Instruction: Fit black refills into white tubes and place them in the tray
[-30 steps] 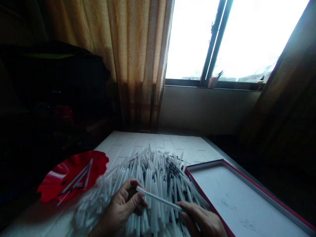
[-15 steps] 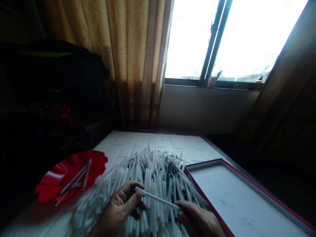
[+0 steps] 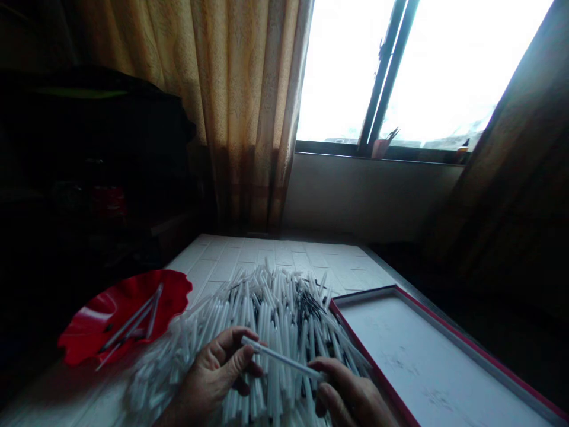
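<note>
My left hand (image 3: 213,376) and my right hand (image 3: 351,397) hold one thin white tube (image 3: 282,357) between them, each pinching an end, low in the view. The tube lies across a big heap of white tubes and thin dark rods (image 3: 271,320) spread on the white table (image 3: 284,255). My left thumb and forefinger close on the tube's left end; my right fingertips close on its right end.
A red wavy-edged dish (image 3: 93,332) with a few tubes in it sits left of the heap. A shallow white tray with a red rim (image 3: 427,362) lies to the right. Behind are a curtain (image 3: 231,107), a bright window (image 3: 422,65) and dark furniture on the left.
Both hands with the tube have drifted slightly lower in the view; the grip is the same.
</note>
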### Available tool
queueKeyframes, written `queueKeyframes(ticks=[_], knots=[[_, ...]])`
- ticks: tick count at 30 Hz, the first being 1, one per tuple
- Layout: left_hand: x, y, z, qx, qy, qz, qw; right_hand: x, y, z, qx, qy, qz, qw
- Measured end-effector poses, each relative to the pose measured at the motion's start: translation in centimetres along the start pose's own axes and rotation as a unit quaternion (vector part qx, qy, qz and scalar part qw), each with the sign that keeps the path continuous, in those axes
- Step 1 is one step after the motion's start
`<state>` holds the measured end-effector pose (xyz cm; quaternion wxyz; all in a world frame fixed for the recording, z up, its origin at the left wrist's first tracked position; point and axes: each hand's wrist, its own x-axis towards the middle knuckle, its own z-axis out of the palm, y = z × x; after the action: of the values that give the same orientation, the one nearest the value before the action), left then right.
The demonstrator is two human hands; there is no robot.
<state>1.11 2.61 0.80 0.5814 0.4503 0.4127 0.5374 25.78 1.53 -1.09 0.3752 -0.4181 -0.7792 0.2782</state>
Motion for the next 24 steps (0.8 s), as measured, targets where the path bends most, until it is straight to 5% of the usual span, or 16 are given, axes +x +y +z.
queueKeyframes(ticks=[6, 15, 24], knots=[[-0.5, 0.5, 0.4, 0.006, 0.022, -0.004, 1.0, -0.2, 0.2, 0.4, 0.01, 0.031, 0.024, 0.999], [-0.4, 0.6, 0.2, 0.015, 0.016, -0.009, 1.0, 0.0, -0.3, -0.3, -0.002, -0.009, -0.003, 1.0], [0.0, -0.2, -0.1, 0.009, 0.019, -0.008, 1.0, -0.4, 0.7, 0.5, -0.002, 0.067, -0.013, 0.998]])
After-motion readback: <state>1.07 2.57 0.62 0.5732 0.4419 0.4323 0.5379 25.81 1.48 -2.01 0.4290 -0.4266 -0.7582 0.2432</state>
